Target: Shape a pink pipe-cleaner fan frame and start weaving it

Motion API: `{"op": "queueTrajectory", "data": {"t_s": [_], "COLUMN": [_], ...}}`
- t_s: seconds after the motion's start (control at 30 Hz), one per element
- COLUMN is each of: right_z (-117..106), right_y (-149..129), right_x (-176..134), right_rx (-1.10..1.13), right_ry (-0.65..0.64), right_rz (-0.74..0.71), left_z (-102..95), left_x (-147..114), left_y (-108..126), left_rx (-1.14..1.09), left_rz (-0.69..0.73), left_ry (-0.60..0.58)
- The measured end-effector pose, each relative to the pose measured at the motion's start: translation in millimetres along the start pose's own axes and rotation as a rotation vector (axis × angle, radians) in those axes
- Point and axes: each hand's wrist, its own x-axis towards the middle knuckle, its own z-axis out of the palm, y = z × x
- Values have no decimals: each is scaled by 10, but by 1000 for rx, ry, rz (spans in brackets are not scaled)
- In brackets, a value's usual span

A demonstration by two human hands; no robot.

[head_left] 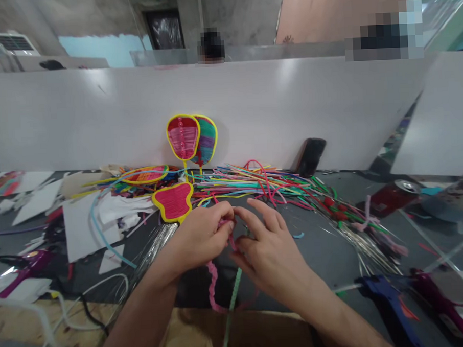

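A crimped pink pipe cleaner (212, 287) hangs in a loop below my hands, its upper part running between my fingers. My left hand (207, 231) is closed, pinching the pink strand between thumb and fingertips. Close beside it, my right hand (271, 243) has thumb and index finger curled about the same strand, with its other fingers raised. A light green twisted pipe cleaner (233, 293) runs down below my right hand past the table edge; its upper end is hidden. Beyond my left hand lies a yellow-edged, pink-wrapped piece (175, 202).
Two yellow-rimmed fan shapes (183, 137) lean against the white partition (98, 118). Piled pipe cleaners (235, 181) lie along it, near a phone (311, 157). At right are a red can (395, 197) and a blue-handled glue gun (386, 299); left, paper scraps (83, 221) and cables (69, 324).
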Motion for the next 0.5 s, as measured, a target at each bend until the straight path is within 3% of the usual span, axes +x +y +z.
{"op": "queueTrajectory", "data": {"t_s": [0.1, 0.33, 0.5], "right_z": [16, -171, -264], "right_y": [-8, 19, 178], "right_x": [-7, 50, 65], "right_rx": [40, 180, 221], "right_ry": [40, 161, 113], "right_rz": [27, 27, 97], "left_z": [-12, -2, 2], "left_x": [-3, -8, -21], "left_y": [-12, -30, 13], "left_rx": [-3, -6, 7], "left_rz": [13, 47, 64], "left_ry": [12, -2, -18]}}
